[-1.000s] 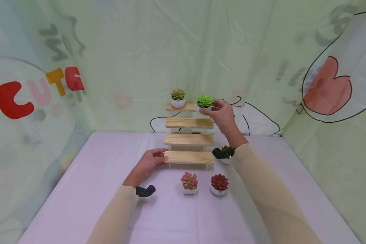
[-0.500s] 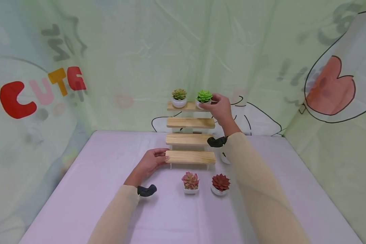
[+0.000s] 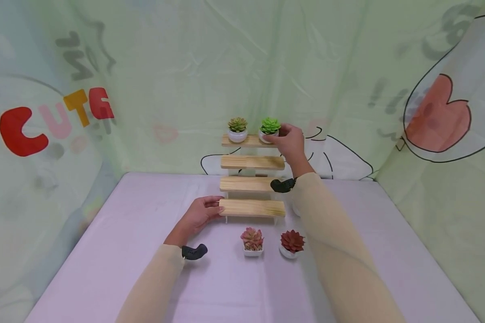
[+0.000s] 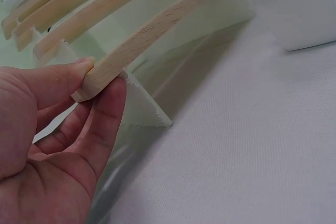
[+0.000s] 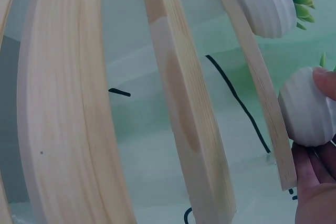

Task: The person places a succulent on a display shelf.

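Note:
A stepped wooden shelf stand (image 3: 252, 207) with several narrow boards on white supports rises at the back middle of the table. My right hand (image 3: 292, 142) holds a bright green succulent (image 3: 270, 126) by its white pot (image 5: 308, 109), which sits at the right end of the top board. Beside it on the same board stands a duller green succulent in a white pot (image 3: 237, 135). With thumb and fingers, my left hand (image 3: 200, 215) pinches the left end of the lowest board (image 4: 142, 32), as the left wrist view shows closely.
A pink succulent in a square white pot (image 3: 253, 252) stands in front of the stand, a dark red succulent (image 3: 293, 241) to its right. Another white pot (image 3: 296, 209) is mostly hidden behind my right sleeve. A printed curtain (image 3: 165, 89) surrounds the table.
My right hand has brought the bright green succulent slightly left and back onto the top board. My left hand has kept its grip on the lowest board.

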`<action>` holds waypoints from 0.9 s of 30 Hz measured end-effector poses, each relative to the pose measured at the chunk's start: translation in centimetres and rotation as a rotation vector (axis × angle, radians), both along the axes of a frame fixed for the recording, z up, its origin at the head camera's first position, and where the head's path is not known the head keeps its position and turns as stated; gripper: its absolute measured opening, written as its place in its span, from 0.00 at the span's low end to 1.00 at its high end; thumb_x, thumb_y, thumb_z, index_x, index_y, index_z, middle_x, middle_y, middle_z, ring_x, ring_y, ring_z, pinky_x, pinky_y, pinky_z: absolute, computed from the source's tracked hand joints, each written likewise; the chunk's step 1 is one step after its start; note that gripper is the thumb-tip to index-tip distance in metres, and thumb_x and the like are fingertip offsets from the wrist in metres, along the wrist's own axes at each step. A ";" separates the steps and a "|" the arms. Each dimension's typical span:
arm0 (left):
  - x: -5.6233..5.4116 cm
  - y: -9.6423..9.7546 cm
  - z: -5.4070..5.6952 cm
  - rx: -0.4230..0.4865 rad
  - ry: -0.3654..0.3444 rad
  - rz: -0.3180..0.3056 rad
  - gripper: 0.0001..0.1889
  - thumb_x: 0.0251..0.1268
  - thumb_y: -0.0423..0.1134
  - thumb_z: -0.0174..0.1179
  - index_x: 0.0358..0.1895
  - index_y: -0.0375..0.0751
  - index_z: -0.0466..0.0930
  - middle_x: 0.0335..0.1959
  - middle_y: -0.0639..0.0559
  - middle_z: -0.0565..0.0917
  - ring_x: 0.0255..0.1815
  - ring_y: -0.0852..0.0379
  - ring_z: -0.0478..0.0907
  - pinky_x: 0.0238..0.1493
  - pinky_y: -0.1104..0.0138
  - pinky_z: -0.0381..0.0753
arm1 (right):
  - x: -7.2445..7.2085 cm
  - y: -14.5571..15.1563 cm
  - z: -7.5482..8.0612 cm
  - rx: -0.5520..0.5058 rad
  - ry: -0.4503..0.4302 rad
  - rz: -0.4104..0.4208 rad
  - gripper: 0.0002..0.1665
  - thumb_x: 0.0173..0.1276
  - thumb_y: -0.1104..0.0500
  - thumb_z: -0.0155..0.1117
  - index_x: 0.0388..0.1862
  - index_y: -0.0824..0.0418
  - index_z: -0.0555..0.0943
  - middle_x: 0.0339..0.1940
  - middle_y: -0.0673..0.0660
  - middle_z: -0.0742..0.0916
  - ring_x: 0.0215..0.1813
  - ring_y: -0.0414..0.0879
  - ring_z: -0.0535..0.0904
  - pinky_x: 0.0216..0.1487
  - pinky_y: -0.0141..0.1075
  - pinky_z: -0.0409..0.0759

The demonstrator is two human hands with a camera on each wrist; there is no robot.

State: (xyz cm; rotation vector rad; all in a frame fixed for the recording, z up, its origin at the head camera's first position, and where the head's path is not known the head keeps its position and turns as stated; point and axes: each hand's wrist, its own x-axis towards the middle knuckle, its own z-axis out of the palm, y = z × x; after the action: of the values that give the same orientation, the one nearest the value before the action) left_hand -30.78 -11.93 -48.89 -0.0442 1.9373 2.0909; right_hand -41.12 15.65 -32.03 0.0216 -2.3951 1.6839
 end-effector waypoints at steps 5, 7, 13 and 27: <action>0.0 0.0 0.1 -0.002 0.004 -0.008 0.25 0.67 0.26 0.65 0.67 0.35 0.77 0.56 0.38 0.82 0.51 0.51 0.84 0.56 0.59 0.88 | 0.0 -0.2 0.2 0.012 -0.016 -0.011 0.38 0.62 0.52 0.79 0.69 0.60 0.78 0.65 0.61 0.83 0.66 0.52 0.77 0.67 0.47 0.79; 0.0 0.0 0.1 -0.002 0.008 -0.009 0.25 0.67 0.26 0.65 0.67 0.34 0.77 0.56 0.38 0.82 0.51 0.51 0.84 0.56 0.58 0.88 | 0.1 -0.3 0.3 0.018 -0.028 -0.011 0.38 0.62 0.52 0.78 0.69 0.60 0.78 0.66 0.60 0.83 0.67 0.52 0.77 0.68 0.47 0.79; 0.0 -0.1 0.0 0.003 0.003 -0.011 0.25 0.67 0.26 0.65 0.67 0.34 0.77 0.55 0.39 0.82 0.51 0.51 0.84 0.56 0.58 0.88 | 0.1 -0.4 0.5 0.036 -0.058 -0.028 0.38 0.64 0.50 0.77 0.70 0.61 0.77 0.68 0.60 0.81 0.68 0.53 0.75 0.69 0.48 0.78; 0.4 0.0 0.6 -0.007 -0.001 -0.002 0.25 0.68 0.26 0.65 0.68 0.34 0.76 0.56 0.38 0.82 0.51 0.51 0.84 0.57 0.58 0.87 | 0.6 -0.6 0.0 0.099 -0.033 -0.048 0.30 0.65 0.46 0.75 0.60 0.62 0.82 0.57 0.61 0.83 0.55 0.53 0.76 0.57 0.47 0.79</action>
State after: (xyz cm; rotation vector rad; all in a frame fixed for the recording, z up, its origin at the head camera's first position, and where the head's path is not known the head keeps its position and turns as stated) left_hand -30.43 -11.93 -48.33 -0.0453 1.9435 2.0822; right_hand -40.57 15.08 -31.99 -0.0481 -2.4807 1.5561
